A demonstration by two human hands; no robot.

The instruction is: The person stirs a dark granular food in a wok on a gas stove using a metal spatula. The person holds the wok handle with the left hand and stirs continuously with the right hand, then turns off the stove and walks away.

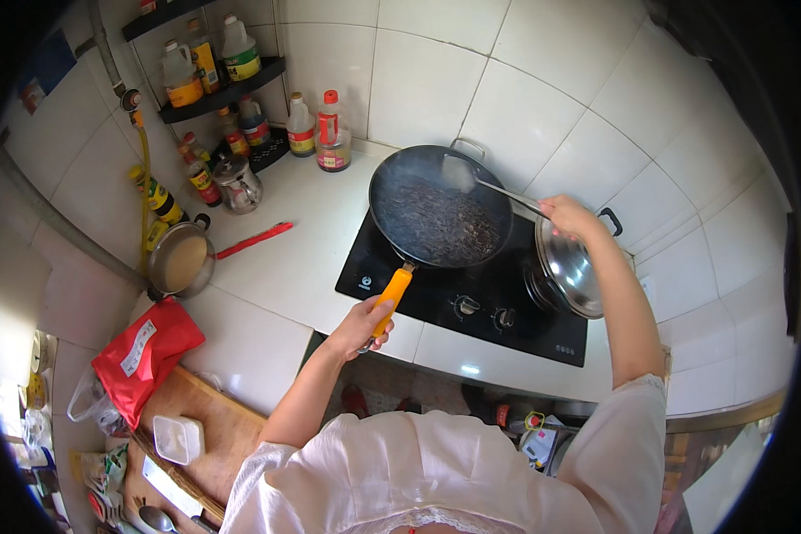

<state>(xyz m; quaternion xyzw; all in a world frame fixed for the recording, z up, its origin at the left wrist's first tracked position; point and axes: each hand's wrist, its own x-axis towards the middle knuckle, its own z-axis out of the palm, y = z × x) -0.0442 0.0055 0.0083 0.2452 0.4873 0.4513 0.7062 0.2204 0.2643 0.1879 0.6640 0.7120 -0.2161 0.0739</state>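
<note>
A dark wok [390,227] stands over the left side of a black glass gas hob [434,297]. My left hand [364,326] grips its yellow handle [394,300]. My right hand [569,215] is closed around the dark end of a metal spatula [507,192], above the hob's right side. The spatula's blade, somewhat blurred, is inside the wok near its far wall. Dark, thin shredded food [440,223] covers much of the wok's bottom, under a light haze. I cannot tell what food it is. The burner and any flame are hidden beneath the wok.
A pot with a steel lid [571,267] stands at the hob's right. Bottles [334,133], a steel jar [238,187], red tongs or a similar tool [257,240] and a pan [180,260] are to the left. Nearer lie a red bag [150,360] and a wooden board [223,414] bearing a white container [178,439].
</note>
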